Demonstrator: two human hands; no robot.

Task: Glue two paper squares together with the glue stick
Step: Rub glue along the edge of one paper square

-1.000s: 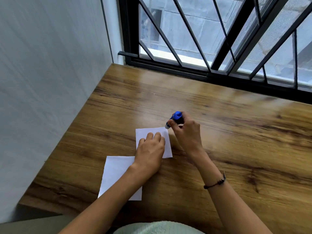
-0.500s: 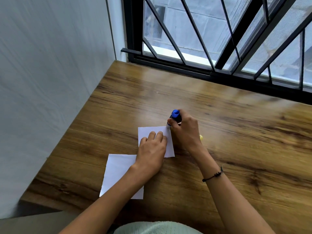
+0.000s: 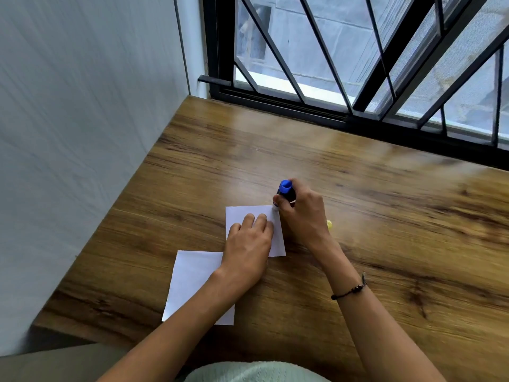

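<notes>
STEP: glue far paper square on counter | LEFT: left hand flat, pinning sheet | RIGHT: right hand fingers gripping glue stick at far-right corner | ADVICE: stroke outward, light pressure | PENDING: near paper square.

Bare forearms, no sleeves; thin dark cord bracelet w/ small bead on right wrist; pale green knit top at bottom edge.
</notes>
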